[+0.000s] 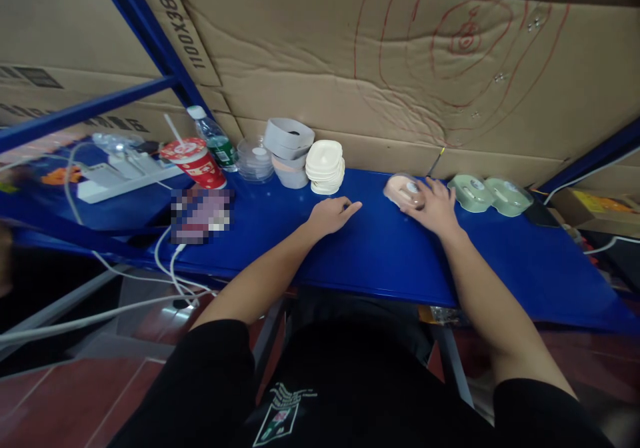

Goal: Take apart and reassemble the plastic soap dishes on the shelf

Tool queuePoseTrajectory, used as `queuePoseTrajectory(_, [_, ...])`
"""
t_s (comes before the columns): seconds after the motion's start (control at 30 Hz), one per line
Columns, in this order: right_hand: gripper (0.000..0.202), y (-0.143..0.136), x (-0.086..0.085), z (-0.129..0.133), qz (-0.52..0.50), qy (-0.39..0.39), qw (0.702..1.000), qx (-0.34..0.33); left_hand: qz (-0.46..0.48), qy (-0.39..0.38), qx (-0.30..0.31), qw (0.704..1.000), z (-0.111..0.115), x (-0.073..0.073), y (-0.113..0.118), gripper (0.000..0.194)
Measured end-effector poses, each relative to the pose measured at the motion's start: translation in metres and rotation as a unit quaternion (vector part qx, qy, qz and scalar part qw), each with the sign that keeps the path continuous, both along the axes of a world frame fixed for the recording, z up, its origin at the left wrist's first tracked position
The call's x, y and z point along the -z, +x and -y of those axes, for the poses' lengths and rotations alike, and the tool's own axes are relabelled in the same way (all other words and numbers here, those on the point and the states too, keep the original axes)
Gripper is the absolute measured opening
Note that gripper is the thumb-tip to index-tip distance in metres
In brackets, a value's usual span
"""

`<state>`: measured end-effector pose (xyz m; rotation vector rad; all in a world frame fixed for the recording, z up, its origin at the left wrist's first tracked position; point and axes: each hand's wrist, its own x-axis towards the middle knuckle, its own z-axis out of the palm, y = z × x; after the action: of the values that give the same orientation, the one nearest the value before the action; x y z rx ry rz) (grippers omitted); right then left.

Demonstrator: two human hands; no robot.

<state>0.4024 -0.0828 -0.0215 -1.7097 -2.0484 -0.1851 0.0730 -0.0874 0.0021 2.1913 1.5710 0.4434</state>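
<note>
My right hand has its thumb and fingers around the near right side of a small pinkish container with a clear lid and a round white label. The container rests on the blue table. My left hand hovers over the table with nothing in it, thumb stretched out to the right. Just behind it stands a stack of cream-coloured square lids or shallow trays. To the right of my right hand sit two pale green containers with clear lids, side by side.
Stacked grey bowls and clear round lids stand left of the cream stack. Further left are a water bottle, a red paper cup, a power strip and white cables. A pen leans against the cardboard wall.
</note>
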Motion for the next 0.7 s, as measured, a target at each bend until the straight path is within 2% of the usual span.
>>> queuePoseTrajectory(0.03, [0.089, 0.004, -0.001, 0.0, 0.004, 0.018, 0.999, 0.029, 0.0, 0.002, 0.004, 1.0, 0.0, 0.0, 0.0, 0.057])
queuePoseTrajectory(0.1, [0.089, 0.008, -0.002, 0.0, 0.003, 0.046, 0.998, 0.043, -0.001, 0.002, 0.012, 1.0, 0.001, 0.001, 0.001, 0.056])
queuePoseTrajectory(0.2, [0.081, 0.003, -0.001, -0.002, -0.006, 0.059, 0.998, -0.004, -0.001, 0.006, 0.021, 1.0, 0.0, 0.003, 0.002, 0.051])
queuePoseTrajectory(0.27, [0.077, -0.001, 0.002, -0.005, -0.007, 0.036, 0.998, -0.05, 0.007, 0.023, 0.016, 1.0, -0.002, 0.004, 0.0, 0.045])
queuePoseTrajectory(0.37, [0.077, -0.003, 0.007, -0.009, 0.004, -0.029, 0.996, -0.084, 0.037, 0.079, -0.029, 0.996, -0.007, 0.001, -0.007, 0.043])
queuePoseTrajectory(0.5, [0.082, 0.004, 0.013, -0.013, 0.016, -0.053, 0.997, -0.054, 0.081, 0.162, -0.113, 0.977, -0.019, -0.007, -0.022, 0.053])
queuePoseTrajectory(0.6, [0.081, 0.004, 0.013, -0.013, 0.023, -0.039, 0.998, -0.038, 0.087, 0.172, -0.142, 0.971, -0.031, -0.008, -0.035, 0.063])
queuePoseTrajectory(0.7, [0.08, -0.002, 0.012, -0.011, 0.03, -0.05, 0.998, -0.039, 0.085, 0.168, -0.145, 0.971, -0.044, -0.004, -0.046, 0.054])
